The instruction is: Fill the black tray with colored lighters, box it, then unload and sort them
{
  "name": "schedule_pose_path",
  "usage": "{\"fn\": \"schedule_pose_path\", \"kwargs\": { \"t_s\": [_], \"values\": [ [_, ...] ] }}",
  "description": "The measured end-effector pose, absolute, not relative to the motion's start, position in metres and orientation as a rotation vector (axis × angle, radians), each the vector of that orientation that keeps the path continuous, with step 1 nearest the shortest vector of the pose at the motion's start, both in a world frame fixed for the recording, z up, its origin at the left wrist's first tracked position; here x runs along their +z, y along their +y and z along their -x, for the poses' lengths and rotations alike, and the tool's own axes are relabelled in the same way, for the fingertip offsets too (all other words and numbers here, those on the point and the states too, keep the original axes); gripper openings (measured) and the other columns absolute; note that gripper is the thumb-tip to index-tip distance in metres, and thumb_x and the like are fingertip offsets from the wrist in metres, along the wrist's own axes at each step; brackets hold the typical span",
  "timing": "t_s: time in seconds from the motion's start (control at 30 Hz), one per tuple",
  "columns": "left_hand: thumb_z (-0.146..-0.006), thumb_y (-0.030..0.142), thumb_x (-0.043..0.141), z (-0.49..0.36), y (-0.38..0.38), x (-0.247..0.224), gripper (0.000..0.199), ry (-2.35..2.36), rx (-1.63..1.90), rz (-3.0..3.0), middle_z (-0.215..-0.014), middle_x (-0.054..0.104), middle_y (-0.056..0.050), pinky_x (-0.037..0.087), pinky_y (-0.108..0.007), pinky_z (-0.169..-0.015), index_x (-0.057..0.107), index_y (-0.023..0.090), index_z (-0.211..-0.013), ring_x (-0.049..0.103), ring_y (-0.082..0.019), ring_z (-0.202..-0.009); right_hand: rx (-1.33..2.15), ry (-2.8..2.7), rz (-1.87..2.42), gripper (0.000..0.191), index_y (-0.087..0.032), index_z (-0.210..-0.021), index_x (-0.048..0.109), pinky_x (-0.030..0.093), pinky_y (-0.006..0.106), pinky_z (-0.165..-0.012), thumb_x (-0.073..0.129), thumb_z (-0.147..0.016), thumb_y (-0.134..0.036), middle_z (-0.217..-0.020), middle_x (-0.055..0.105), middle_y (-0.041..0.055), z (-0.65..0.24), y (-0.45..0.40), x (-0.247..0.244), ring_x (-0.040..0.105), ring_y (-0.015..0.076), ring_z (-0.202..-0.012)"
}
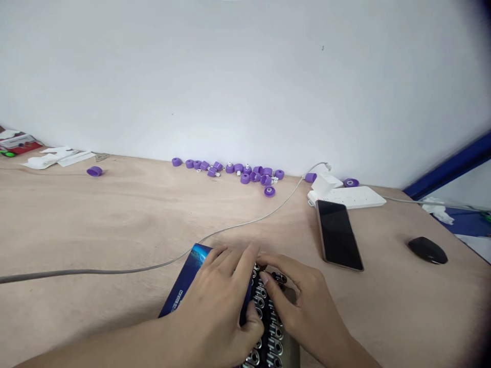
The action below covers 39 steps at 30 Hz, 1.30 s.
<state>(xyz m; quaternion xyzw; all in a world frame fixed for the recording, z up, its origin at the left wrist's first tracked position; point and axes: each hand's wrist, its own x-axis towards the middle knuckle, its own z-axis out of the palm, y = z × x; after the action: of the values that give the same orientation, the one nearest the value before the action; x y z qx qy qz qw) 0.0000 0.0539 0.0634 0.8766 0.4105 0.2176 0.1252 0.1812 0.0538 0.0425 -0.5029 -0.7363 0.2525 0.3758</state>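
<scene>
On my feed the plywood tabletop [115, 220] runs left to right, and at its back left corner I make out a red-and-white packet [17, 142] beside loose white papers [57, 157], with a lone purple cap [94, 171] just in front of them. A grey cable [115, 271] crosses the left half toward the back edge. Near the front edge, just left of centre, the left hand [210, 312] is curled over a blue printed card [187, 273], its thumb pressed down along the card's right edge, so I read it as gripping the card. Against that edge lie rows of small dark parts with silver rings [266, 327], running off the bottom of my view. The right hand [303, 301] is curled over them, fingertips down among the rows, but I can't tell whether it has closed on one. I'd judge these parts light, hard and easily scattered, with slippery rings, so I'd take the row by its outer edges and the stiff card by its rim. Along the back edge sits a cluster of purple caps [230, 167]. To the right are a white power strip [347, 197], a black phone [339, 235] and, near the right edge, a black mouse [427, 250].
</scene>
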Motion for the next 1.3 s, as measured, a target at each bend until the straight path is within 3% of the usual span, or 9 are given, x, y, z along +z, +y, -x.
{"fn": "schedule_pose_path", "kwargs": {
  "t_s": [0.2, 0.47, 0.8, 1.0, 1.1, 1.2, 1.3],
  "values": [
    [-0.069, 0.013, 0.051, -0.006, 0.066, 0.069, 0.058, 1.289, 0.613, -2.427, -0.099, 0.069, -0.011, 0.056, -0.052, -0.082, 0.044, 0.017, -0.126, 0.067, -0.031, -0.096, 0.676, -1.835, 1.244, 0.028, -0.021, -0.106, 0.077, 0.059, 0.042, -0.095, 0.055, -0.089, -0.023, -0.118, 0.075, 0.0102, -0.181, 0.057, 0.042, 0.068, 0.0264, -0.115],
    [-0.068, 0.015, 0.051, -0.008, 0.067, 0.070, 0.031, 1.317, 0.695, -2.301, -0.087, 0.069, -0.005, 0.056, -0.047, -0.078, 0.052, 0.021, -0.099, 0.067, -0.027, -0.085, 0.748, -1.728, 1.174, 0.024, -0.021, -0.101, 0.080, 0.060, 0.037, -0.093, 0.060, -0.087, -0.021, -0.111, 0.077, 0.0093, -0.179, 0.055, 0.036, 0.072, 0.0250, -0.107],
    [-0.068, 0.014, 0.052, -0.008, 0.067, 0.072, 0.027, 1.334, 0.660, -2.328, -0.086, 0.069, -0.005, 0.055, -0.043, -0.071, 0.055, 0.021, -0.095, 0.066, -0.026, -0.081, 0.877, -1.662, 1.153, 0.023, -0.022, -0.104, 0.077, 0.059, 0.043, -0.095, 0.058, -0.092, -0.025, -0.116, 0.076, 0.0095, -0.176, 0.053, 0.031, 0.071, 0.0269, -0.110],
    [-0.084, 0.023, 0.053, 0.002, 0.067, 0.080, 0.021, 1.303, 0.601, -2.375, -0.099, 0.069, -0.009, 0.053, -0.049, -0.084, 0.058, 0.020, -0.104, 0.064, -0.029, -0.094, 1.062, -1.355, 1.074, 0.023, -0.024, -0.117, 0.064, 0.059, 0.037, -0.095, 0.053, -0.099, -0.033, -0.121, 0.072, 0.0107, -0.170, 0.043, 0.016, 0.070, 0.0247, -0.112],
    [-0.089, 0.038, 0.057, 0.026, 0.069, 0.081, 0.040, 1.321, 0.604, -2.322, -0.122, 0.064, -0.012, 0.050, -0.052, -0.096, 0.054, 0.021, -0.125, 0.059, -0.033, -0.114, 1.000, -1.244, 1.173, 0.030, -0.025, -0.127, 0.057, 0.052, 0.042, -0.104, 0.044, -0.102, -0.037, -0.135, 0.064, 0.0116, -0.164, 0.025, 0.005, 0.060, 0.0264, -0.126],
    [-0.093, 0.045, 0.053, 0.059, 0.066, 0.069, 0.051, 1.317, 0.691, -2.093, -0.145, 0.052, -0.007, 0.042, -0.054, -0.109, 0.043, 0.031, -0.141, 0.048, -0.035, -0.132, 0.852, -1.163, 1.380, 0.036, -0.029, -0.137, 0.047, 0.044, 0.049, -0.111, 0.037, -0.103, -0.038, -0.152, 0.047, 0.0100, -0.164, -0.001, -0.005, 0.046, 0.0286, -0.139],
    [-0.096, 0.056, 0.040, 0.087, 0.058, 0.043, 0.055, 1.193, 0.823, -1.699, -0.156, 0.040, -0.004, 0.039, -0.055, -0.112, 0.036, 0.035, -0.147, 0.036, -0.037, -0.143, 0.745, -1.204, 1.501, 0.032, -0.030, -0.132, 0.050, 0.052, 0.046, -0.103, 0.043, -0.101, -0.037, -0.143, 0.052, 0.0117, -0.171, -0.022, -0.014, 0.055, 0.0306, -0.129]
  ]
}}
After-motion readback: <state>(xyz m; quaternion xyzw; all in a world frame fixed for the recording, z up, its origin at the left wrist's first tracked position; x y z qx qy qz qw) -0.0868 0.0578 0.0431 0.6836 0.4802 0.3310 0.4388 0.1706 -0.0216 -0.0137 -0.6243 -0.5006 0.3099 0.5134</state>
